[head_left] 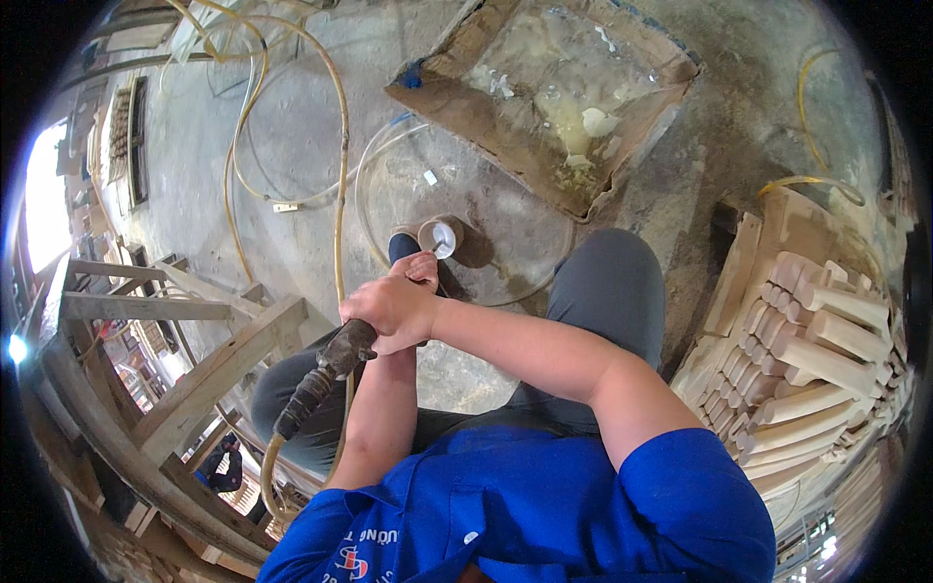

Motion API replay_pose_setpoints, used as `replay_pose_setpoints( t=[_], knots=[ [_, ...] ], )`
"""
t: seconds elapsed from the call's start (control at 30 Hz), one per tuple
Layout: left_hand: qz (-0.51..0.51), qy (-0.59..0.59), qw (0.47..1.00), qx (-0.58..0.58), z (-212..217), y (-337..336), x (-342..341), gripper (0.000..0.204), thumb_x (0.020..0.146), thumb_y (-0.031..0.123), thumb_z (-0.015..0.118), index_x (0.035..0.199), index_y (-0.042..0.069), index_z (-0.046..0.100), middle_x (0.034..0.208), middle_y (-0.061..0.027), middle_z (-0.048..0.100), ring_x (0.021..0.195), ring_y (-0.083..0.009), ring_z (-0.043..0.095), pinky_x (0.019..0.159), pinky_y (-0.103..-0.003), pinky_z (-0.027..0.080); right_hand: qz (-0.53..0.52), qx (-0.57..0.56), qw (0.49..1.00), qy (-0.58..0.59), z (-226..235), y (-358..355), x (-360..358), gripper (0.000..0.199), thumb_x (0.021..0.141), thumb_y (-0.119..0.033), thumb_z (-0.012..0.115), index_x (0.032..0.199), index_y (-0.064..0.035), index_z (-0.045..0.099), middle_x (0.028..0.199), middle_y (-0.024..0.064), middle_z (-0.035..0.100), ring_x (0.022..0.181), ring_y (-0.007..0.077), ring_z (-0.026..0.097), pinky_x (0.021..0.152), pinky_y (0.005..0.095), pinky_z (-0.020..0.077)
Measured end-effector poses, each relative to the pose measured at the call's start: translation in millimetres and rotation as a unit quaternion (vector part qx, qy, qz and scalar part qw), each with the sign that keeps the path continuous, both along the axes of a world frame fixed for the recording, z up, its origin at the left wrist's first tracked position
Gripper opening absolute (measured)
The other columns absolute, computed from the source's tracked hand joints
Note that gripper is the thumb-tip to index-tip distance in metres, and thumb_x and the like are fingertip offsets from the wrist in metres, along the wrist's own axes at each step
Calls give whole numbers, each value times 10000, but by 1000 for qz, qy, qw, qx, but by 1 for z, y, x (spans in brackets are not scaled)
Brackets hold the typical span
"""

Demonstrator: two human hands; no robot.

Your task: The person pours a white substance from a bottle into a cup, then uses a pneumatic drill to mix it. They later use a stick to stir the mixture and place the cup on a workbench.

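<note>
An air tool with a dark taped grip (335,360) slants from my lap up toward the floor, a yellow hose on its rear end. My right hand (397,303) is closed around its body. Just beyond, my left hand (420,268) is closed near the front end, its palm partly hidden by the right hand. A thin metal shaft comes out from the fingers to the mouth of a small cup (443,239), white inside and brownish outside. Whether the shaft touches the cup I cannot tell. A dark shoe tip (400,246) is beside the cup.
A worn shallow box (525,146) with pale, glue-like residue lies ahead. Yellow hoses (342,146) loop across the concrete floor. At left stands a wooden frame (165,309). Several turned wooden pieces (826,360) are stacked at right. Another person (228,466) is far off, lower left.
</note>
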State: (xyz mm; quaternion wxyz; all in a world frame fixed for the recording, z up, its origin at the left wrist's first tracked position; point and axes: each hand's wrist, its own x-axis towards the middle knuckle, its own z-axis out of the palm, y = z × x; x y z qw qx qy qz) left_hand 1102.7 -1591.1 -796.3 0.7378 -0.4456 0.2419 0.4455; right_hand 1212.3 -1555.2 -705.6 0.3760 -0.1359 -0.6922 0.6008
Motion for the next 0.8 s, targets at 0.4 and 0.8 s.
replay_pose_setpoints(
  t=[0.4, 0.8],
  knots=[
    [58, -7, 998, 28, 8, -5, 1, 145, 936, 87, 362, 833, -1, 414, 690, -27, 436, 541, -87, 405, 492, -203, 361, 1, -2, 1000, -5, 2, 0, -3, 304, 583, -206, 683, 803, -74, 518, 745, 137, 587, 753, 356, 599, 670, 447, 467],
    [19, 54, 997, 42, 5, -4, -1, 100, 921, 72, 403, 869, 2, 452, 740, -37, 479, 619, -98, 447, 563, -216, 387, -29, -15, 999, -22, 6, 6, 0, 290, 613, -206, 682, 807, -67, 517, 744, 141, 593, 747, 359, 600, 666, 448, 463]
  ],
)
